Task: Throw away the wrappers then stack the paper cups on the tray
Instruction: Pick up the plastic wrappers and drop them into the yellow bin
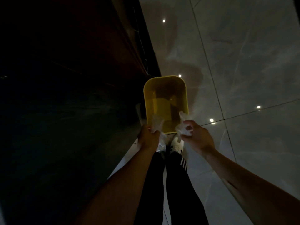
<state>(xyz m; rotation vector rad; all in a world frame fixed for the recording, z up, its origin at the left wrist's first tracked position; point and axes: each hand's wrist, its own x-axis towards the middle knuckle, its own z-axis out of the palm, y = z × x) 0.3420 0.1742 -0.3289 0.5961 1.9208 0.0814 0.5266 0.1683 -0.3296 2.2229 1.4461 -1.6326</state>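
A dim room is seen from above, with a glossy grey tiled floor (243, 62) on which small ceiling lights are reflected, and a dark counter (56, 111) along the left side. A yellow bin (165, 88) is stood on the floor beside the counter's edge, its opening turned upward. The left hand (148, 138) is held above the bin's near rim, its fingers curled round a crumpled clear wrapper (156, 124). The right hand (197, 134) is held just beside it over the bin's near right corner, and a second crumpled wrapper (183, 127) is pinched between its thumb and fingers. Dark trousers (175, 184) and white shoes (177, 144) are seen below the hands.
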